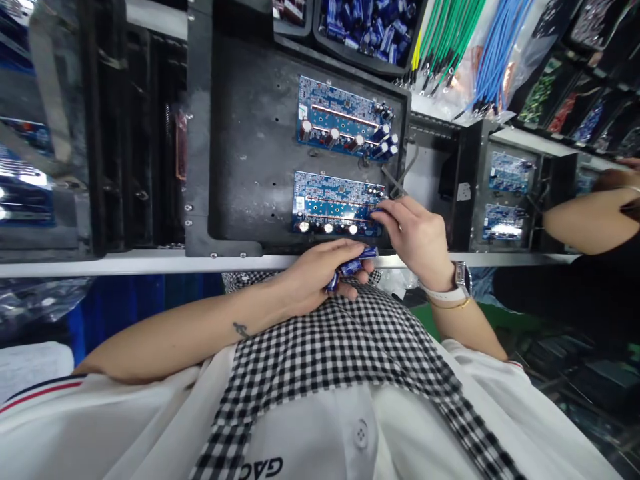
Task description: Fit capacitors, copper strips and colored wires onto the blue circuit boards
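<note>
Several blue cylindrical capacitors (351,267) lie in my left hand (327,270), its fingers curled around them just below the black tray's front edge. My right hand (413,230) pinches at the right end of the nearer blue circuit board (330,193); a small blue capacitor seems to be between the fingertips, mostly covered by them. This board carries a row of round capacitors along its lower edge. Behind it lies a second circuit board (345,110), with large capacitors along its lower side and a blue cluster at its right end. Both boards rest in the black tray (240,160).
A bin of blue capacitors (370,30) stands behind the tray. Green wires (447,33) and blue wires (500,50) lie at the back right. Another tray with circuit boards (507,173) sits to the right, near a co-worker's arm (590,217). Black racks (140,133) stand left.
</note>
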{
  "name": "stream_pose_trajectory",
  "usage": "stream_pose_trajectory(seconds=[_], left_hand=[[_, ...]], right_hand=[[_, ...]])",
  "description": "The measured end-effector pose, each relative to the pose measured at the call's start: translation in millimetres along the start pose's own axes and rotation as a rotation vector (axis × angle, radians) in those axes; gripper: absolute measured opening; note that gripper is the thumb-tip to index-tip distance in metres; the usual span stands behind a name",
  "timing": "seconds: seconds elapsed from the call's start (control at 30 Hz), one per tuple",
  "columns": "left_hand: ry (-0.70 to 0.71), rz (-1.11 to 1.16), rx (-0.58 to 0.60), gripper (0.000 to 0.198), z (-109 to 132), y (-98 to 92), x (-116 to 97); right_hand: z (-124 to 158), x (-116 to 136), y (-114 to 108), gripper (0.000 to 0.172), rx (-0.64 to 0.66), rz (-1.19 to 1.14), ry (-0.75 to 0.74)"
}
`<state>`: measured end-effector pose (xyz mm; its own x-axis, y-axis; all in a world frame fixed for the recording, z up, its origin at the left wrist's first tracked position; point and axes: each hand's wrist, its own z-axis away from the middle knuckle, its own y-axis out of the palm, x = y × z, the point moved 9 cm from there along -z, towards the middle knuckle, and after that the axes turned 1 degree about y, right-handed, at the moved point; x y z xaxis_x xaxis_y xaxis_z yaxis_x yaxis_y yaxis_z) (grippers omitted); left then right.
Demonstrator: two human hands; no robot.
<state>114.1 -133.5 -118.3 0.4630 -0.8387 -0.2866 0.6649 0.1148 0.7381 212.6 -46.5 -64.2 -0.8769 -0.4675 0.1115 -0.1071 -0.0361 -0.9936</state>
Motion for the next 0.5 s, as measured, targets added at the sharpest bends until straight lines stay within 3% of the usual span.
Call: stream_pose_trajectory(seconds=[0.3, 0.5], left_hand=[[0.001, -0.001, -0.023, 0.013, 1.3, -2.5, 0.4], [0.019, -0.017, -0.047, 0.012, -1.5, -2.5, -4.0]], right_hand=[[-4.0, 4.5, -1.9, 0.029, 0.034, 0.051, -0.019], [0.8, 11.3, 0.1, 0.032, -0.019, 0.106, -0.088]])
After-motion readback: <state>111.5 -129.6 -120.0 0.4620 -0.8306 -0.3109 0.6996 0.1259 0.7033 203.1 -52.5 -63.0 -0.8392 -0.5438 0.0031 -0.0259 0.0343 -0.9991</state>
